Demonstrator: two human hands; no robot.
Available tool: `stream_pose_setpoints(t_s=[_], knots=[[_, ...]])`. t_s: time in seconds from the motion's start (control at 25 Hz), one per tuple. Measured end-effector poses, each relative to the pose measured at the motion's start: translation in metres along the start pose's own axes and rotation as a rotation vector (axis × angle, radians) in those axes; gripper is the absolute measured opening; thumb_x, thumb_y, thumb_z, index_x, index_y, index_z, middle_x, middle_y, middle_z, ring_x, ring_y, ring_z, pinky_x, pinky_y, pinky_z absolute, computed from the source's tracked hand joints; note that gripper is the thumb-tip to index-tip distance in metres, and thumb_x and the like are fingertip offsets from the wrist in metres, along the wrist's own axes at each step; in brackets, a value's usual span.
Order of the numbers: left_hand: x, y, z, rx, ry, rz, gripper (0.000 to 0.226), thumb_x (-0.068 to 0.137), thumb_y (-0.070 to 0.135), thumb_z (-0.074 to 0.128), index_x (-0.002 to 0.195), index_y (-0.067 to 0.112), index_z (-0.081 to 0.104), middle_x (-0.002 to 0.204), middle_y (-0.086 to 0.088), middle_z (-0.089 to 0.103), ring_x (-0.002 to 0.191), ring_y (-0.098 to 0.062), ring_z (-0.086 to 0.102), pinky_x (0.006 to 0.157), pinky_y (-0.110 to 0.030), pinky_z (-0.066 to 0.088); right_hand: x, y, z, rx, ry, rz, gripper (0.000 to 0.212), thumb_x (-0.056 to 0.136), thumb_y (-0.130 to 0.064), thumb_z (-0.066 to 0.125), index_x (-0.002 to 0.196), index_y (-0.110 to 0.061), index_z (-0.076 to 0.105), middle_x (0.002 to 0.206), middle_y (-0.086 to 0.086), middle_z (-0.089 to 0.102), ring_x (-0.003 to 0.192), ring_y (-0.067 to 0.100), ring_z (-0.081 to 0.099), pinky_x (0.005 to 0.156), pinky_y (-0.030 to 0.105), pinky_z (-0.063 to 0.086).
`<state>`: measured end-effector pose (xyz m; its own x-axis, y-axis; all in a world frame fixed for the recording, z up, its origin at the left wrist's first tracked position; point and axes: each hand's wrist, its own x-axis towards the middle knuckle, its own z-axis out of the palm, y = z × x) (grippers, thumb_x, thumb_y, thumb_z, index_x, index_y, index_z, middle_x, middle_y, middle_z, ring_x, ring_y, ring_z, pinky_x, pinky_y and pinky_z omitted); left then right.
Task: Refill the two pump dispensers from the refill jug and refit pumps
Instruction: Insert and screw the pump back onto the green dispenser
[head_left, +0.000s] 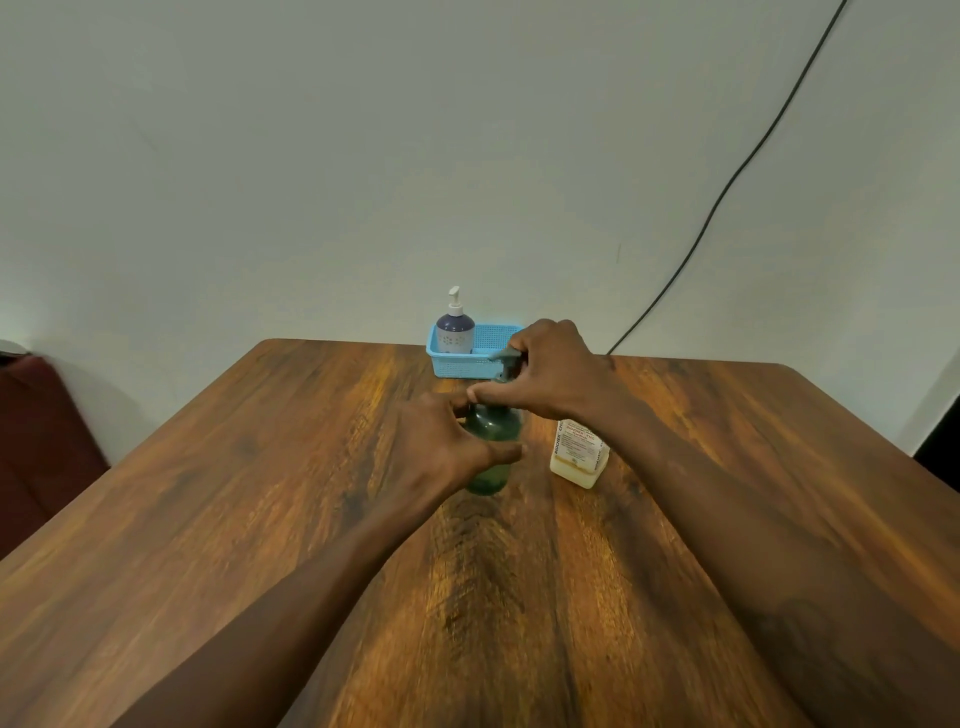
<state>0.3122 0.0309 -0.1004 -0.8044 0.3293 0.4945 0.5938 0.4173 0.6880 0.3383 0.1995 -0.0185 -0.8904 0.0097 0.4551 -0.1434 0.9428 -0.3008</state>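
Observation:
A dark green pump dispenser (491, 436) stands upright in the middle of the wooden table (260, 493). My left hand (441, 441) wraps around its body from the left. My right hand (545, 369) grips its grey pump head (506, 355) and collar from above. Just to the right stands the refill jug (577, 457), pale with a printed label, its top hidden behind my right wrist. A second dispenser (455, 325), dark blue and white with a white pump, stands in a blue basket (457, 364) at the table's far edge.
The table's far edge meets a pale wall. A black cable (727, 187) runs down the wall to the right of the basket. A dark red seat (36, 441) is beside the table at the left.

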Motion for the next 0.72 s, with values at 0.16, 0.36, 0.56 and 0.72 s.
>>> stream_pose_setpoints(t_s=[0.16, 0.36, 0.56, 0.72], knots=[[0.012, 0.002, -0.003, -0.059, 0.055, -0.033, 0.069, 0.053, 0.054, 0.093, 0.115, 0.030, 0.073, 0.092, 0.026, 0.067, 0.085, 0.004, 0.069, 0.064, -0.006, 0.052, -0.006, 0.001, 0.006, -0.069, 0.116, 0.079, 0.069, 0.063, -0.088, 0.068, 0.058, -0.019, 0.063, 0.056, -0.007, 0.060, 0.054, 0.007, 0.057, 0.045, 0.016, 0.034], [0.021, -0.001, -0.008, -0.036, 0.029, 0.008, 0.084, 0.054, 0.055, 0.093, 0.128, 0.023, 0.070, 0.114, 0.010, 0.075, 0.093, -0.001, 0.069, 0.081, -0.019, 0.059, -0.010, 0.012, -0.008, 0.757, -0.254, 0.058, 0.064, 0.092, -0.022, 0.076, 0.149, -0.024, 0.047, 0.134, 0.002, 0.066, 0.121, 0.008, 0.064, 0.097, 0.029, 0.057], [0.021, 0.002, -0.003, -0.045, -0.011, -0.020, 0.081, 0.053, 0.053, 0.093, 0.125, 0.024, 0.069, 0.110, 0.013, 0.074, 0.088, 0.004, 0.068, 0.073, -0.012, 0.056, -0.008, 0.001, 0.000, 0.451, 0.035, 0.101, 0.075, 0.066, -0.048, 0.093, 0.129, -0.022, 0.063, 0.100, -0.008, 0.071, 0.088, 0.008, 0.070, 0.075, 0.017, 0.058], [0.022, 0.004, 0.000, -0.052, 0.022, -0.007, 0.087, 0.053, 0.052, 0.094, 0.130, 0.020, 0.066, 0.116, 0.009, 0.073, 0.089, 0.002, 0.066, 0.079, -0.019, 0.058, -0.009, -0.009, 0.007, 0.435, 0.099, 0.194, 0.075, 0.075, -0.070, 0.074, 0.133, -0.026, 0.056, 0.113, -0.004, 0.067, 0.094, 0.008, 0.067, 0.081, 0.024, 0.060]])
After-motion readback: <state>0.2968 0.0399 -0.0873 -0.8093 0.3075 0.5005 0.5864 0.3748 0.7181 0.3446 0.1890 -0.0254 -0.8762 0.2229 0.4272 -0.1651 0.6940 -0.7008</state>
